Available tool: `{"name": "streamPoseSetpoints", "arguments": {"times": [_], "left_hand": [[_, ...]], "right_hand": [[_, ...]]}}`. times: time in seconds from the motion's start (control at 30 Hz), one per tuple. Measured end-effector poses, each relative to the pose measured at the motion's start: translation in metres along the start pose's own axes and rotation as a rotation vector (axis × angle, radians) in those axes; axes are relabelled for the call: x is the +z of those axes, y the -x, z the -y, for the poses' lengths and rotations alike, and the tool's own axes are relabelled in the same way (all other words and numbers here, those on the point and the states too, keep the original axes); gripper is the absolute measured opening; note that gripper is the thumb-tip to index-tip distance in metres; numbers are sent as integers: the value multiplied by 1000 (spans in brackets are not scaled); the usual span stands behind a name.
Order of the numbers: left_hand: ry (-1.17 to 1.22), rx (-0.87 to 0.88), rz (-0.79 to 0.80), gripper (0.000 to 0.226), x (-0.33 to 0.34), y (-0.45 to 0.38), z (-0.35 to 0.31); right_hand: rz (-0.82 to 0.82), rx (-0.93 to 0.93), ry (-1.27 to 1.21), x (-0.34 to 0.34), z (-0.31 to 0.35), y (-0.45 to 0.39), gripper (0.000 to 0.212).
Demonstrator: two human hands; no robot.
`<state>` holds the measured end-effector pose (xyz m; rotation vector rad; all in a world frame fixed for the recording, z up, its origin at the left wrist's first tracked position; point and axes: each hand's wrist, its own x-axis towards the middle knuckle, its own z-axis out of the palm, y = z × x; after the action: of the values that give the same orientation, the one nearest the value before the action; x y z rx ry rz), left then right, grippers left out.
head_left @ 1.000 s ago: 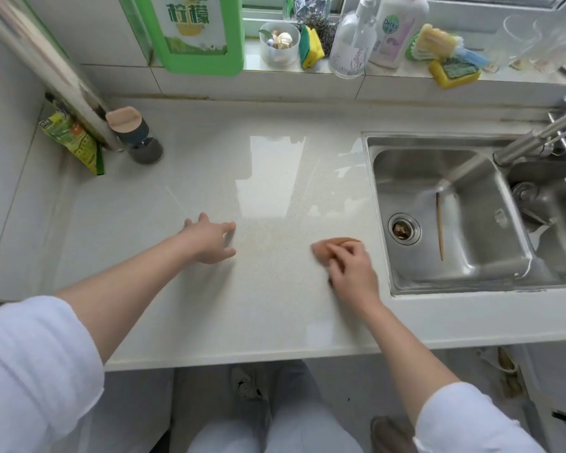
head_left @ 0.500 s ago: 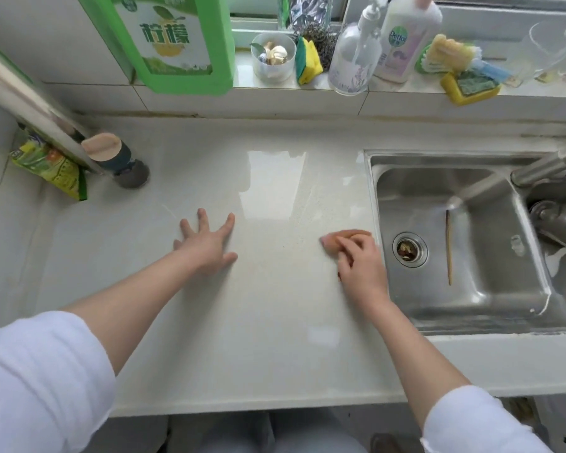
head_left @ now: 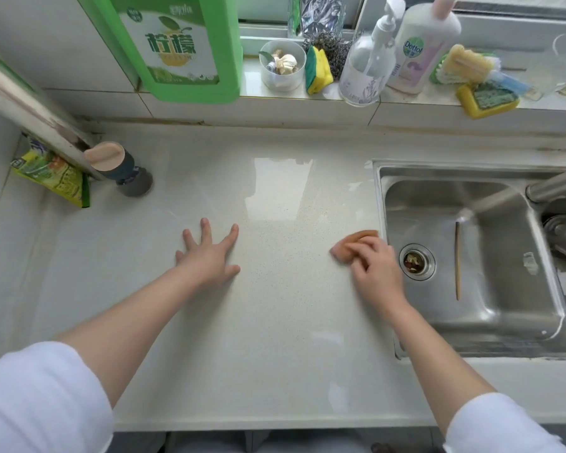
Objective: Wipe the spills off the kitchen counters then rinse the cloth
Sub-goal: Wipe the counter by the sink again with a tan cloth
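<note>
The word "Dettol" is being shown on the white bottle (head_left: 420,47) on the window ledge, and large Chinese characters above a lemon picture are being displayed on the green bottle (head_left: 177,47), whose top is being cut off by the frame. The print on the clear pump bottle (head_left: 366,70) and on the green packet (head_left: 54,176) in the left corner is too small to be read. The faucet (head_left: 556,184) is being cut off at the right edge. Garlic is being held in a small clear cup (head_left: 281,65). In the sink (head_left: 471,256), food scraps are being caught in the drain strainer (head_left: 415,261), and a thin stick (head_left: 457,259) is lying beside it. The orange cloth (head_left: 356,241) is being gripped under the curled fingers of the right hand (head_left: 373,269) on the counter (head_left: 275,338), just beside the sink rim. The left hand (head_left: 209,256) is being pressed flat on the counter, fingers spread.
</note>
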<state>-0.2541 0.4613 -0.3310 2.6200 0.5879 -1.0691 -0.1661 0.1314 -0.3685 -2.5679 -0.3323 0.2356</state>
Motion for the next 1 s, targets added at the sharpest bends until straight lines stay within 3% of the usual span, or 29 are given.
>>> {"name": "streamPoseSetpoints", "arguments": {"times": [0.13, 0.2, 0.3, 0.37, 0.53, 0.63, 0.7, 0.8, 0.87, 0.93, 1.0], "left_hand": [[-53, -12, -38, 87, -5, 1, -12], [-44, 13, -55, 89, -10, -2, -21], [-10, 45, -60, 96, -21, -13, -28], [-16, 37, -45, 101, -25, -22, -27], [-18, 34, -9, 104, -24, -27, -26], [-14, 33, 4, 103, -26, -27, -26], [-19, 31, 19, 103, -27, -25, -27], [-32, 25, 34, 101, -29, -27, -26], [-46, 31, 66, 92, -36, -28, -28], [-67, 52, 108, 79, -46, -30, -29], [-64, 45, 154, 69, -54, -32, -31]], "right_hand": [[-131, 195, -26, -4, 9, 14, 27], [-61, 194, -14, 8, 27, 44, 24], [230, -132, 13, 20, 33, 82, 31], [292, -275, 4, 11, 15, 62, 37], [-87, 193, 8, -17, -7, -51, 35], [-183, 258, 60, 3, 27, -59, 37], [-74, 88, 34, 27, 56, -22, 38], [333, -386, -23, 52, 87, 44, 38], [439, -493, -30, 46, 75, 37, 38], [259, -286, -44, 35, 58, -3, 38], [-12, 100, -56, 22, 53, -46, 35]]}}
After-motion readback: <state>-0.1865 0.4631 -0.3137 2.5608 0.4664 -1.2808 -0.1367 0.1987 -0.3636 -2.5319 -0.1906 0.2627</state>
